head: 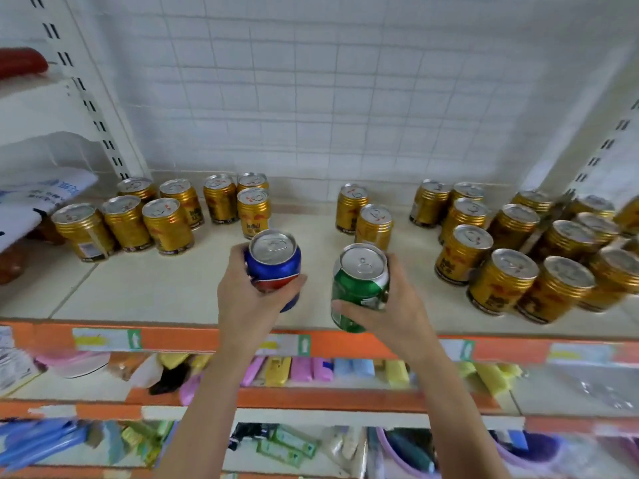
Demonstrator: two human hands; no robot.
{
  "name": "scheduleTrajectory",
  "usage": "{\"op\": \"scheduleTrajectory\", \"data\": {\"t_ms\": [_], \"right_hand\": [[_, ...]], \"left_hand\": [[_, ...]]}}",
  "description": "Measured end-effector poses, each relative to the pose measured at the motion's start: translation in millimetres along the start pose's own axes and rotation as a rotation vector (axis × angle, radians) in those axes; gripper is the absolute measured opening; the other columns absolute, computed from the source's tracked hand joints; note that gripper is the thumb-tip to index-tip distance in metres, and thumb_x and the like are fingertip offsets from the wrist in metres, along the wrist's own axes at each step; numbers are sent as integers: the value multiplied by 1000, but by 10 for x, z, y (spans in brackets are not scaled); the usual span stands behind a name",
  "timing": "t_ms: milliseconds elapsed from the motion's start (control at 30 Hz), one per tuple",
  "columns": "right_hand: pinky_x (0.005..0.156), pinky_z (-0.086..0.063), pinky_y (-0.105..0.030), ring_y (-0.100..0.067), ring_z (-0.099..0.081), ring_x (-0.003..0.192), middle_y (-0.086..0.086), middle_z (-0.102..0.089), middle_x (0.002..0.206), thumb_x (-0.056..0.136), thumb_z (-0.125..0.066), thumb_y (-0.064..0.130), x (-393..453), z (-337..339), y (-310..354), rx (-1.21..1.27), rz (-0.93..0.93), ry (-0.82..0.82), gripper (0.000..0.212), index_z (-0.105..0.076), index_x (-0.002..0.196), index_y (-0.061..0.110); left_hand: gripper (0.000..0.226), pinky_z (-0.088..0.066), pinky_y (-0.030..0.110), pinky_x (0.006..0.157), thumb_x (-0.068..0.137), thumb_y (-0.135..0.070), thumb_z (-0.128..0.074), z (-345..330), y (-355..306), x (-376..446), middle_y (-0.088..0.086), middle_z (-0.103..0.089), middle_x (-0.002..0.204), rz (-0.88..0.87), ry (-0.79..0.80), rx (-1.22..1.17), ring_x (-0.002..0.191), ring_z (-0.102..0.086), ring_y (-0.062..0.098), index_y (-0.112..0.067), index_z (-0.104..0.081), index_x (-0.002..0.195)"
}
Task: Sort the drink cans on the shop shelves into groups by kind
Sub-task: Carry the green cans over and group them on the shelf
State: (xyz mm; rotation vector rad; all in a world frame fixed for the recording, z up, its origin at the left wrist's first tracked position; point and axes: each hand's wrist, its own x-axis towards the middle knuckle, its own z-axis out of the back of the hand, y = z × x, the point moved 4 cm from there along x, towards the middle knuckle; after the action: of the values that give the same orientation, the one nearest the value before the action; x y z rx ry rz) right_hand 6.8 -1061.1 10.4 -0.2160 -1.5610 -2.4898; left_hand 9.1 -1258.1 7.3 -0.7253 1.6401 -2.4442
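The left hand (245, 299) has its grip clamped round a blue can (275, 267), fingers on the far side and thumb across the front, and the right hand (390, 312) wraps a green can (359, 288) the same way; both cans stay upright, lids up, over the front middle of the shelf (155, 288), though whether their bases touch it cannot be told. These are the only 2 cans here that are not gold, which seems to be why they are in hand: each probably belongs with its own kind elsewhere. Outward, gold cans stand in 3 loose clusters: a left gold group (155, 216), 2 middle gold cans (363, 216) just behind the green one, and a dense right gold group (518, 254). The bare shelf between clusters leaves room to close them up. Below the orange shelf edge (190, 340) lie blurred pastel packets (311, 369).
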Motion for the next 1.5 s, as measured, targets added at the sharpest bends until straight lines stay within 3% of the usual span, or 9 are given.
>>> {"op": "scheduleTrajectory", "data": {"t_ms": [167,300,433,667,800,900,1100,1300,1500], "right_hand": [[64,-36,3,23,-50,84,34,-48,95,64,-84,22,-808,1058,-334,-121,-88,-107,65,-36,106,38],[62,-41,-4,-4,-56,83,28,-53,92,63,-84,25,-1664,1932,-842,-177,-265,-261,66,-38,108,37],[75,-51,-37,-22,-61,94,7,-63,99,62,-85,26,-2467,2829,-1195,-247,-387,-489,64,-46,113,22],[62,-37,-2,-4,-56,77,19,-59,90,59,-87,17,-3470,3764,-1428,-279,-476,-815,62,-46,105,26],[63,-38,-3,12,-56,80,23,-60,90,59,-87,20,-3748,4064,-1683,-268,-533,-896,61,-44,100,33],[69,-43,-9,4,-59,85,20,-63,95,57,-87,29,-3811,4396,-1918,-271,-586,-936,63,-46,106,34],[74,-48,-14,5,-59,91,19,-63,100,59,-87,28,-3586,5443,-2380,-325,-591,-958,66,-48,113,29],[66,-41,-1,19,-55,87,22,-61,95,58,-87,22,-3124,6452,-2760,-314,-554,-962,60,-47,99,35],[70,-48,-8,11,-58,92,22,-63,97,58,-86,31,-2978,6899,-3238,-251,-585,-912,58,-46,99,39]], "left_hand": [[69,-41,-1,68,57,-18,-88,-808,-497,-679,-30,-52,99,-80,236,-50,87,-50,-22,-29,-44,109],[64,-43,2,66,56,-12,-89,-1552,-736,-1387,-21,-60,95,-97,467,-128,84,-56,-17,-31,-48,102],[62,-45,6,65,44,-40,-84,-2301,-1105,-2020,-28,-64,91,-117,613,-214,84,-59,-9,-38,-50,95],[63,-45,10,64,35,-57,-73,-3433,-1721,-2910,-36,-60,89,-194,843,-278,79,-57,-11,-37,-51,91],[66,-45,11,63,38,-47,-86,-4038,-2005,-3218,-24,-65,85,-267,968,-279,79,-60,-5,-33,-53,93],[66,-47,22,69,43,-33,-93,-4557,-2187,-3376,-17,-66,88,-300,1028,-291,82,-62,1,-31,-54,95],[65,-48,18,69,37,-54,-75,-5720,-2621,-3483,-29,-62,95,-223,1058,-426,83,-60,-6,-36,-53,95],[62,-44,6,63,49,-16,-92,-6760,-3127,-3351,-35,-61,86,-247,1025,-442,78,-58,-12,-35,-52,91],[61,-44,7,65,42,-27,-85,-7377,-3323,-3337,-13,-64,89,-213,1015,-406,79,-58,-8,-31,-52,93]]}}
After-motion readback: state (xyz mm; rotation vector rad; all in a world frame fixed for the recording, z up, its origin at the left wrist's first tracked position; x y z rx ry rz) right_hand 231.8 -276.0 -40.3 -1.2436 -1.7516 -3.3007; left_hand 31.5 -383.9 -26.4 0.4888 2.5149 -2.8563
